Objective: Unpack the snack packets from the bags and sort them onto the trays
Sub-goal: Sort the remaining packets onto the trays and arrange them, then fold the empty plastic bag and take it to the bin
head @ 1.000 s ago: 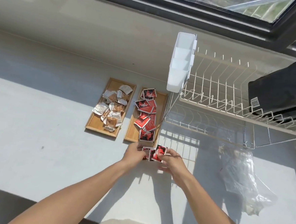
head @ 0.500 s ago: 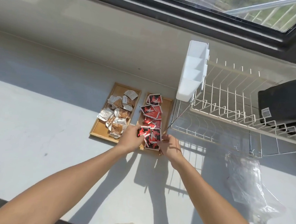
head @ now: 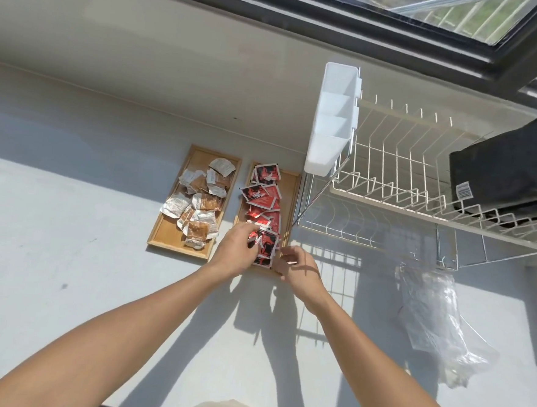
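Left hand [head: 236, 252] rests on red snack packets [head: 266, 244] heaped at the right tray's [head: 294, 186] near end, its grip unclear; right hand [head: 297, 269] open beside them; a nudge could spill packets onto the desk [head: 65, 268].

Two trays [head: 165, 232], light wood, smooth matt finish. Red packets [head: 263, 193] and silver-brown packets [head: 205, 202], glossy crinkled foil. Dish rack [head: 398, 187], white coated wire; empty bag [head: 434, 313], clear wrinkled plastic.

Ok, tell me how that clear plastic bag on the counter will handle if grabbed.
The clear plastic bag looks crumpled and thin, so probably floppy and very light. It lies flat and looks nearly empty, so it would likely slide or flutter if pushed.
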